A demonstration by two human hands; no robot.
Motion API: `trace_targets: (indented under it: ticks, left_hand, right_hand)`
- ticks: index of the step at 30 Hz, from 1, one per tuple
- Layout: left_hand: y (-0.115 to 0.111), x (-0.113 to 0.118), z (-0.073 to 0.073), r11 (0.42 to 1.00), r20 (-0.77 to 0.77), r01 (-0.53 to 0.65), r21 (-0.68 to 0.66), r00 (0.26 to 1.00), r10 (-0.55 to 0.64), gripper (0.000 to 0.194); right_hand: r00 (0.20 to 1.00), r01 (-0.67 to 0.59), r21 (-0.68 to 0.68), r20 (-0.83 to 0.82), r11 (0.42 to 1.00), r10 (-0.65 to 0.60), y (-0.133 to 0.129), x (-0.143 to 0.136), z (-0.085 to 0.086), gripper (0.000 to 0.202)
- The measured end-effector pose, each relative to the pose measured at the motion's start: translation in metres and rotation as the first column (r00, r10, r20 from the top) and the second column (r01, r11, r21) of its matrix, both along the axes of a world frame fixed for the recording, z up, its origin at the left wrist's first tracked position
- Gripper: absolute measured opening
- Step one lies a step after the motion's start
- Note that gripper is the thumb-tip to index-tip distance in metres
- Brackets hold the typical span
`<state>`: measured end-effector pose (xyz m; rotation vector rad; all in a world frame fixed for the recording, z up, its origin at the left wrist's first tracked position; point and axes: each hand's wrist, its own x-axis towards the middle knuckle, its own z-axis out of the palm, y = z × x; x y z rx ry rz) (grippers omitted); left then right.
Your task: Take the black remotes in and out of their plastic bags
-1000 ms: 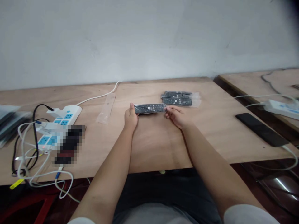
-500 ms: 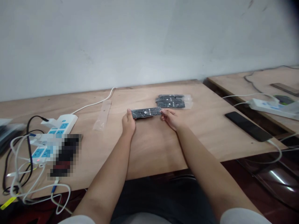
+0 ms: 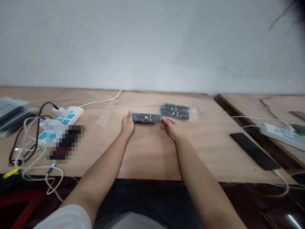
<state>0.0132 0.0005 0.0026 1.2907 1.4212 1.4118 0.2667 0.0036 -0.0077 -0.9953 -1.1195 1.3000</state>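
Note:
A black remote control (image 3: 146,118) in clear plastic wrap is held level above the table, its buttons facing up. My left hand (image 3: 128,123) grips its left end, thumb on top. At the other end, my right hand (image 3: 170,127) pinches the remote's right tip and its wrapping between thumb and fingers. Just behind my right hand lies a small group of wrapped remote controls (image 3: 175,113), side by side on the wood. To the left, a flat clear plastic sleeve (image 3: 106,113) rests on the table.
A white power strip (image 3: 72,115) with tangled cables and a pixelated dark device (image 3: 66,144) occupy the left. Wrapped dark items (image 3: 14,116) lie at the far left. On the right are a black phone (image 3: 254,151) on a cable and, across a gap, another power strip (image 3: 281,135).
The view has tilted and shifted, so the surroundings sit differently in the frame. Both hands keep hold of the wrapped remote, which has been turned slightly and lies more level.

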Motion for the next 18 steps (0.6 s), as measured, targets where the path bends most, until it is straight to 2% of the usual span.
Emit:
trace_targets:
  ticks: [4,12,18]
  left_hand:
    - [-0.0011,0.0011,-0.0004,0.991,-0.094,-0.082,0.102,0.991,0.092,0.067]
    - [-0.0045,-0.0002,-0.0004,0.987,-0.080,-0.105,0.119,0.990,0.115,0.064]
    - [0.0015,-0.0049,-0.0069,0.979,-0.046,-0.166,0.116,0.984,0.172,0.064]
  right_hand:
    - [0.999,0.035,0.024,0.018,0.999,-0.035,0.0017,-0.0003,-0.0016,0.049]
    - [0.995,0.076,0.056,0.057,0.996,-0.079,0.0042,-0.0001,-0.0057,0.049]
    - [0.990,0.132,0.043,0.046,0.990,-0.134,0.0010,-0.0030,-0.0008,0.054]
